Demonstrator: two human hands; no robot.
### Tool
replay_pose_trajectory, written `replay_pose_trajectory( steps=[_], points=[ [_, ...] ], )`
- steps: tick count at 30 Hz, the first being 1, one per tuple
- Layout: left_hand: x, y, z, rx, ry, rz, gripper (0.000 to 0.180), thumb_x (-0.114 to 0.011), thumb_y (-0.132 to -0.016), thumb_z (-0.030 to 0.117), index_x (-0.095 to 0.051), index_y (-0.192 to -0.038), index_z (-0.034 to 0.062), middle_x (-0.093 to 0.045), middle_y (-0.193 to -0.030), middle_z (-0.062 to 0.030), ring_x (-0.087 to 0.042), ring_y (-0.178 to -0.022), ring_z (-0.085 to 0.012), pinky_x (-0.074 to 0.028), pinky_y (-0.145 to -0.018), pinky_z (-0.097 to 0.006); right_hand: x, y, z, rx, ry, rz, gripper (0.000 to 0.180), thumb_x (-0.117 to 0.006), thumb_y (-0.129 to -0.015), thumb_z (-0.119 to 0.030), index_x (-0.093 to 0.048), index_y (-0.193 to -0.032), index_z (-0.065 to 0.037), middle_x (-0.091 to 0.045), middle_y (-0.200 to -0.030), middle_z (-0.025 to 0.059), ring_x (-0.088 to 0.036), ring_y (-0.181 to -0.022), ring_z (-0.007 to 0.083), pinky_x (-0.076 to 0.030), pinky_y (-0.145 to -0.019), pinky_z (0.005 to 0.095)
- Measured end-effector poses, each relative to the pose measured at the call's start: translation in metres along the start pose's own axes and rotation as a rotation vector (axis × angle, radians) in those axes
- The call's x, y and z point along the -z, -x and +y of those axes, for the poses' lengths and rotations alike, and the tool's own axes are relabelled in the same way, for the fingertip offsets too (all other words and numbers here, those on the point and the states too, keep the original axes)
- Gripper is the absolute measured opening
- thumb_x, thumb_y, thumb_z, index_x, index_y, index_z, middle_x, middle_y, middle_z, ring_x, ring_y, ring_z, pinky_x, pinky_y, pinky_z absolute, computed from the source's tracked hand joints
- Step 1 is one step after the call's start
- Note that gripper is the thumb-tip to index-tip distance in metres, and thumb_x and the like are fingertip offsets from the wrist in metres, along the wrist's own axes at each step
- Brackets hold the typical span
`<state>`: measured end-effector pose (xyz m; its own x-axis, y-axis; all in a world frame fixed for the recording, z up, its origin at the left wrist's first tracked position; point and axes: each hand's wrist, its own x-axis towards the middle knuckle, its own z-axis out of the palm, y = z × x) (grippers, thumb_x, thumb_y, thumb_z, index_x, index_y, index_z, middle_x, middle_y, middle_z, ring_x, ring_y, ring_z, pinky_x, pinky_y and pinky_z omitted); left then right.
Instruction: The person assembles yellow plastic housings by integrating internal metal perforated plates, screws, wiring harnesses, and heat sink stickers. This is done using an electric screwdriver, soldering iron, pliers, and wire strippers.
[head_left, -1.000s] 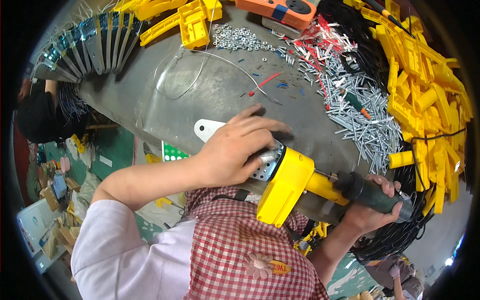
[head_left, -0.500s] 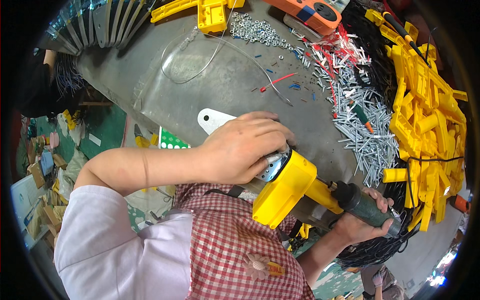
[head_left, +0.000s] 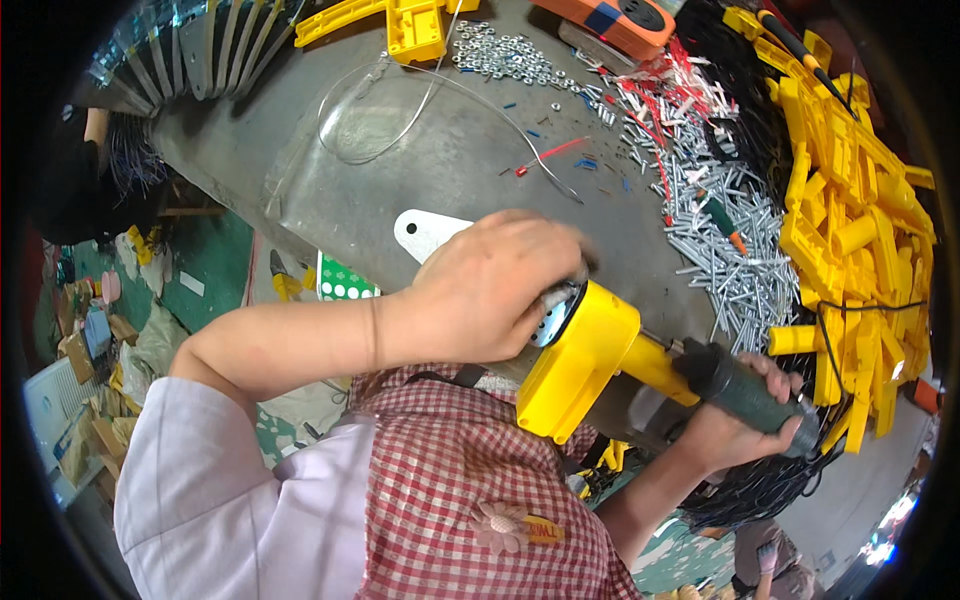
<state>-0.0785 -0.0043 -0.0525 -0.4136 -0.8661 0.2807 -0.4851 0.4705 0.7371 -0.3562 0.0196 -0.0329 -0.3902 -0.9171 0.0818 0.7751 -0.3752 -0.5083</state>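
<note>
The right hand (head_left: 745, 425) is closed fully around the dark green handle (head_left: 745, 392) of a yellow tool (head_left: 585, 365), fingers wrapped over the top and thumb beneath. The tool lies tilted at the near edge of the grey workbench (head_left: 400, 190), over the person's checked apron. The left hand (head_left: 495, 290) is cupped over the tool's head, fingers curled down against a round perforated metal part (head_left: 553, 312); whether the fingers pinch anything is hidden, possibly a small fastener.

Just beyond the left hand lies 1 white plate (head_left: 425, 232) with a hole. Beyond the right hand spreads a heap of silver screws (head_left: 730, 260), with a green-handled screwdriver (head_left: 722, 218) lying in it. Right of the handle stands a stack of yellow plastic parts (head_left: 860, 230). A clear wire loop (head_left: 370, 120) lies farther off. Nothing lies between the 2 hands but the tool.
</note>
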Motion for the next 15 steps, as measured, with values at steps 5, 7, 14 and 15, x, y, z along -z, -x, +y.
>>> replay_pose_trajectory(
  steps=[5, 7, 14, 15],
  points=[
    [0.014, -0.002, -0.006, -0.025, 0.093, -0.046, 0.027, -0.061, -0.064, 0.008, -0.05, -0.088, 0.006, -0.058, -0.111, -0.0132, -0.055, -0.104, -0.0314, -0.036, -0.098, -0.049, -0.004, 0.006, -0.016, -0.055, 0.088, 0.159, 0.035, -0.054, -0.083, -0.026, -0.045, -0.109, -0.004, -0.045, -0.081, 0.0029, -0.045, -0.082, 0.0165, -0.035, -0.087, 0.0374],
    [0.024, -0.006, -0.011, -0.184, 0.001, -0.259, 0.035, -0.067, -0.065, 0.025, -0.049, -0.09, 0.0077, -0.056, -0.117, -0.0139, -0.053, -0.107, -0.032, -0.03, -0.102, -0.054, -0.001, 0.013, -0.027, -0.053, 0.04, 0.075, 0.038, -0.054, -0.083, -0.027, -0.046, -0.112, -0.003, -0.046, -0.082, 0.0031, -0.046, -0.082, 0.0162, -0.036, -0.087, 0.037],
    [0.02, -0.009, -0.009, -0.212, -0.018, -0.291, 0.041, -0.07, -0.066, 0.029, -0.046, -0.089, 0.0076, -0.055, -0.118, -0.0146, -0.052, -0.109, -0.0336, -0.029, -0.101, -0.054, -0.005, 0.034, -0.019, -0.049, 0.063, 0.024, 0.039, -0.051, -0.086, -0.031, -0.043, -0.116, -0.007, -0.048, -0.082, 0.0012, -0.047, -0.083, 0.0148, -0.035, -0.087, 0.0344],
    [0.02, -0.009, -0.008, -0.212, -0.02, -0.296, 0.041, -0.07, -0.066, 0.029, -0.046, -0.089, 0.0076, -0.055, -0.118, -0.0146, -0.052, -0.109, -0.0336, -0.029, -0.101, -0.054, -0.004, 0.035, -0.019, -0.048, 0.06, 0.028, 0.039, -0.051, -0.086, -0.031, -0.043, -0.116, -0.007, -0.048, -0.082, 0.0012, -0.047, -0.083, 0.0148, -0.035, -0.087, 0.0344]
  ],
)
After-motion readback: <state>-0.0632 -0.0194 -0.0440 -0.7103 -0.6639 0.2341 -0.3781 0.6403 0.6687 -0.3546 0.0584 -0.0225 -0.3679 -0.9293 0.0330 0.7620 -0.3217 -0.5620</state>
